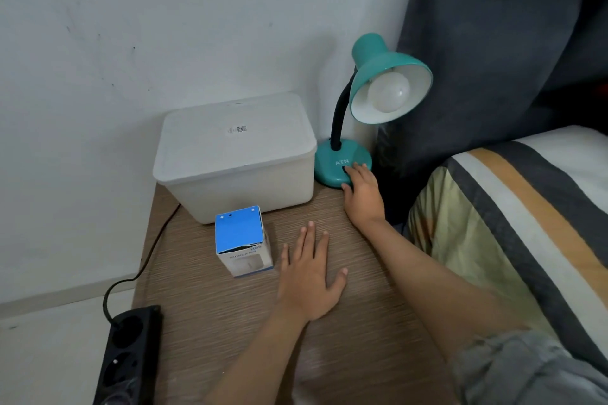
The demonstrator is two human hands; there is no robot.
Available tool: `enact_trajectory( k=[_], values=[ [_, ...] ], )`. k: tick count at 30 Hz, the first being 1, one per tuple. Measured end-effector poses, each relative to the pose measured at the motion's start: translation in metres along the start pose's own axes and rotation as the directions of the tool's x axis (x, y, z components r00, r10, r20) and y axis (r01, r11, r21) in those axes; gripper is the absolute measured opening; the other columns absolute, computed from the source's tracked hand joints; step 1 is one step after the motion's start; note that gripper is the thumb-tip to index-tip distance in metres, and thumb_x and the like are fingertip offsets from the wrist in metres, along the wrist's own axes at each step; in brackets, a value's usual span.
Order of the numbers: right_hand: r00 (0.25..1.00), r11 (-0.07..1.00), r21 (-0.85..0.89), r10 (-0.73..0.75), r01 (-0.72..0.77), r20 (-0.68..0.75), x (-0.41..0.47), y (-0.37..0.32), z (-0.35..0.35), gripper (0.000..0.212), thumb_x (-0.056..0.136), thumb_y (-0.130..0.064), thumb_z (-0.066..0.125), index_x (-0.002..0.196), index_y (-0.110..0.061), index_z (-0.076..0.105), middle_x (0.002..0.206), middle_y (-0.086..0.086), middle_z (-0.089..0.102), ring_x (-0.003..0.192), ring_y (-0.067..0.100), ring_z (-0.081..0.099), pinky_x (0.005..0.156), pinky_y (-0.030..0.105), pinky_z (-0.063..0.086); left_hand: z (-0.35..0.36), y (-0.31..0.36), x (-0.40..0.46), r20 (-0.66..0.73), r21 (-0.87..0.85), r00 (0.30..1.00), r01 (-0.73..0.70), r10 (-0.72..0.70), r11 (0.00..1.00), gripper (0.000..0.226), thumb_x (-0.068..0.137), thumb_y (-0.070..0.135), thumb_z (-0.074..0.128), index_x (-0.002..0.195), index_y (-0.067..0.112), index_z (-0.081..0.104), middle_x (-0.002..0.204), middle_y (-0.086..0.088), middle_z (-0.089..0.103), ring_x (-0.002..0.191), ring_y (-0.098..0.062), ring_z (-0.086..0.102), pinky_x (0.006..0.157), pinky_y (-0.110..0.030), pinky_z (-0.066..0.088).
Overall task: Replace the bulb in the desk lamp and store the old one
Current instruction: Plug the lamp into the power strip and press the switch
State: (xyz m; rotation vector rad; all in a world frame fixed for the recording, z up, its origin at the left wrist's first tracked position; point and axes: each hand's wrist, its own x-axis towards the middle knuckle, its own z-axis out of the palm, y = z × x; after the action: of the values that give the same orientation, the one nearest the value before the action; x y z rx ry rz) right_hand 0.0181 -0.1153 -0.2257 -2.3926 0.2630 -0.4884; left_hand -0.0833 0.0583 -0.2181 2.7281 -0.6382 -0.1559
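A teal desk lamp point(388, 76) stands at the back right of the wooden bedside table point(329, 355). Its shade faces me with a white round bulb point(388, 91) screwed inside, unlit. My right hand point(363, 194) rests on the front of the lamp's round base point(332, 164), fingertips at the dark switch. My left hand point(311, 276) lies flat on the tabletop, fingers spread, holding nothing. A small blue and white cardboard box point(241, 242) stands just left of my left hand. A white lidded plastic bin point(235, 154) sits behind that box.
A black power strip point(131, 355) hangs at the table's left edge, its cable running up behind the bin. A bed with a striped cover point(526, 207) and dark headboard borders the table on the right. The white wall is directly behind.
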Motion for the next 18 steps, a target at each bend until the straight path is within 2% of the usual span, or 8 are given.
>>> enact_trajectory(
  k=[3, 9, 18],
  values=[
    [1.0, 1.0, -0.006, 0.007, -0.007, -0.004, -0.0008, 0.0002, 0.0007, 0.043, 0.092, -0.009, 0.053, 0.135, -0.004, 0.048, 0.146, 0.016, 0.043, 0.141, 0.029, 0.029, 0.113, 0.025, 0.013, 0.0009, 0.0003, 0.0006, 0.004, 0.013, 1.0, 0.012, -0.012, 1.0, 0.073, 0.085, 0.061, 0.027, 0.146, 0.027, 0.009, 0.158, 0.001, -0.008, 0.144, -0.015, -0.01, 0.115, -0.048, -0.001],
    [0.999, 1.0, -0.026, -0.014, 0.013, -0.03, -0.0017, 0.0024, 0.0024, 0.04, 0.093, -0.01, 0.052, 0.131, -0.002, 0.052, 0.143, 0.016, 0.047, 0.14, 0.031, 0.033, 0.113, 0.033, 0.026, 0.0047, 0.0019, 0.0027, 0.008, 0.091, 0.999, 0.05, -0.051, 0.995, 0.08, 0.076, 0.065, 0.018, 0.147, 0.027, 0.01, 0.158, 0.0, -0.009, 0.145, -0.016, -0.005, 0.116, -0.046, 0.002],
    [0.999, 0.997, -0.063, -0.042, 0.041, -0.015, -0.0008, 0.001, 0.0, 0.041, 0.093, -0.009, 0.049, 0.133, -0.002, 0.048, 0.141, 0.019, 0.046, 0.138, 0.034, 0.032, 0.112, 0.041, 0.03, 0.0062, 0.0022, 0.0043, -0.006, 0.083, 0.999, 0.04, -0.039, 0.996, 0.078, 0.078, 0.062, 0.024, 0.146, 0.026, 0.011, 0.158, 0.0, -0.008, 0.145, -0.016, -0.005, 0.116, -0.046, 0.001]
  ],
)
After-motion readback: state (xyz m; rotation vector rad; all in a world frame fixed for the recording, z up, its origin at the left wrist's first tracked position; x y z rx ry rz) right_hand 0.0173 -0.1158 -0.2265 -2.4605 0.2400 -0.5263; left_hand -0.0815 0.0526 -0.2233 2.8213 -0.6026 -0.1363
